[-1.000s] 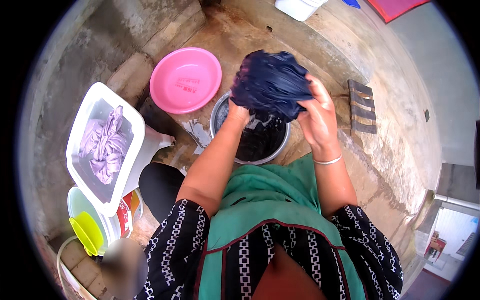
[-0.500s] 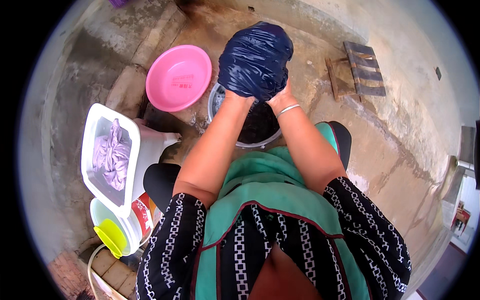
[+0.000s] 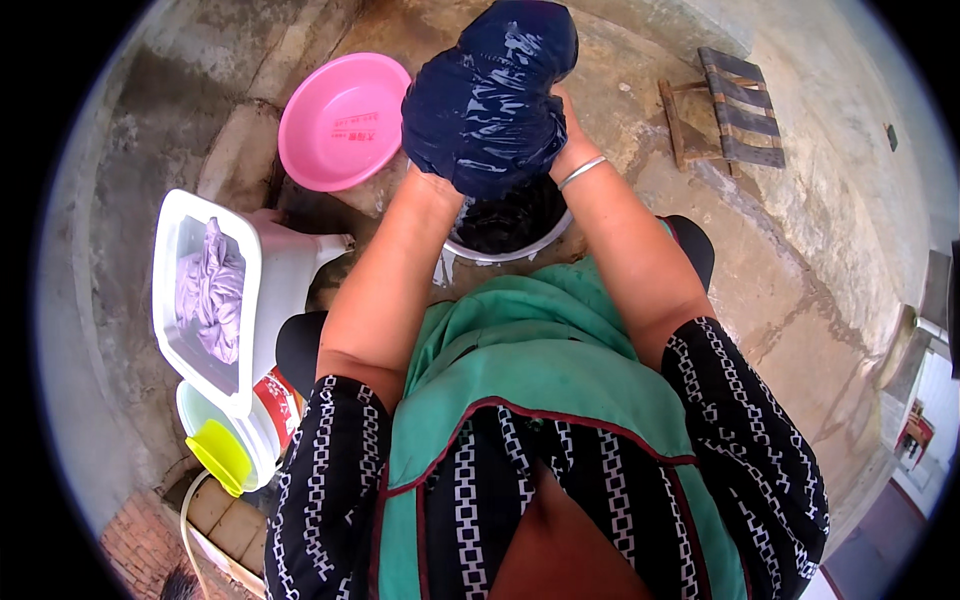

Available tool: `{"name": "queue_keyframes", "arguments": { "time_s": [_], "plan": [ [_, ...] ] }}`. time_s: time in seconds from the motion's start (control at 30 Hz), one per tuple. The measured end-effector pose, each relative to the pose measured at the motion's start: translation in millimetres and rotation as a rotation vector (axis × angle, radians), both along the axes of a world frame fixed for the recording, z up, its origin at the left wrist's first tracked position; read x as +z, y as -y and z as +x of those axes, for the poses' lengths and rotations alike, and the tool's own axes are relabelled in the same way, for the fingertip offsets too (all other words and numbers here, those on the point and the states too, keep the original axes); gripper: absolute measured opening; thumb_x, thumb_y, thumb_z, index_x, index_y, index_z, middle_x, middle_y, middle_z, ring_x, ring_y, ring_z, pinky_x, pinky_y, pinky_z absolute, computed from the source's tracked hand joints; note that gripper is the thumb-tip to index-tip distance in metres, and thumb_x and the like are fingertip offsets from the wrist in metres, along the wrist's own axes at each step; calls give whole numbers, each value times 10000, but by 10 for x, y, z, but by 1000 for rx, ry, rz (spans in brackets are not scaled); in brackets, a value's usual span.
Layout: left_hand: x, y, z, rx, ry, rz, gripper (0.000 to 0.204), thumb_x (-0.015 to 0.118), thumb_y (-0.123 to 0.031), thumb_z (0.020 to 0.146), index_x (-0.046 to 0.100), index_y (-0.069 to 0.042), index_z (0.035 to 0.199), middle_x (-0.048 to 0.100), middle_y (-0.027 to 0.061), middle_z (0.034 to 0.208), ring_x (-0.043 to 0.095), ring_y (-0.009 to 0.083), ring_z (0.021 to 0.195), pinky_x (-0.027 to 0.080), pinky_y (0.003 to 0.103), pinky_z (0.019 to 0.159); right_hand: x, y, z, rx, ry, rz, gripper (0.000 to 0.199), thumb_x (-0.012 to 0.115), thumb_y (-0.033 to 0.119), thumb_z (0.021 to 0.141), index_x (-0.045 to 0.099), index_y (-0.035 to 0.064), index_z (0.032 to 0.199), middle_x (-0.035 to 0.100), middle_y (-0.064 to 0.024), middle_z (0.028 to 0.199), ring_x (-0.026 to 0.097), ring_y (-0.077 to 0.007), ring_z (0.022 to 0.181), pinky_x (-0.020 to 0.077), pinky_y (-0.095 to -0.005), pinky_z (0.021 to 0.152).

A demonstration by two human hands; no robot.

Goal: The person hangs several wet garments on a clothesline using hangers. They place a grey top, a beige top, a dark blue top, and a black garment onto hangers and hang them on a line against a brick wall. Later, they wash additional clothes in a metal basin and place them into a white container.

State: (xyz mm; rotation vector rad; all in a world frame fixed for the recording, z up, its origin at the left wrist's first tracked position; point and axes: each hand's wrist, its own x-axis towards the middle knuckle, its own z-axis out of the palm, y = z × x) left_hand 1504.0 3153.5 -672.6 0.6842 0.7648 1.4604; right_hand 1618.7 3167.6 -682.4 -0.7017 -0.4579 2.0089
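Both my hands hold up a bunched, glossy wet navy cloth (image 3: 485,110). It bulges out ahead of my wrists. My left hand (image 3: 436,184) is under its near left side, with the fingers hidden by the fabric. Against its right side is my right hand (image 3: 572,135), its fingers mostly covered too; a silver bangle circles that wrist. Below the cloth stands a metal basin (image 3: 515,255), partly hidden by the cloth and my arms. Dark, wet fabric (image 3: 510,222) lies in the basin.
A pink basin (image 3: 305,150) rests at the far left. Nearer stand a white tub (image 3: 255,300) with lilac cloth (image 3: 212,295) inside and a bucket (image 3: 262,455) with a yellow-green scoop (image 3: 218,458). A small slatted stool (image 3: 735,110) is by the right wall.
The navy cloth has shifted up and to the left in view, and its shape is longer and more tilted. My hands are farther apart. The whole scene has shifted slightly.
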Motion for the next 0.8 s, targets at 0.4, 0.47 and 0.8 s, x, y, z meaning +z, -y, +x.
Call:
{"name": "queue_keyframes", "arguments": {
  "time_s": [0.4, 0.47, 0.8],
  "plan": [
    [47, 174, -373, 329, -576, 85, 251, 542, -212, 815, 610, -48, 992, 619, 128, 1022, 583, 291, 947, 471, 369, 835, -200, -89, -468, 181, -306, 32, 427, 353, 255, 963, 451, -24, 1270, 530, -163, 1242, 529, -275, 1132, 397, -406, 1016],
    [383, 282, -919, 570, -1178, 475, 248, 547, -208, 809, 611, -48, 988, 620, 129, 1018, 583, 296, 943, 472, 371, 830, 161, -18, -943, 241, -196, 30, 467, 317, 317, 968, 432, -8, 1284, 515, -156, 1261, 503, -284, 1160, 378, -426, 1022],
    [1203, 1744, -4169, 725, -1273, 170, 344, 507, -146, 860, 572, -56, 1186, 600, 188, 1131, 578, 281, 1034, 430, 344, 919, 456, 107, -1701, 524, 246, 385, 493, 592, 259, 882, 441, 5, 1276, 515, -130, 1226, 523, -285, 1122, 469, -392, 893]
  ]
}}
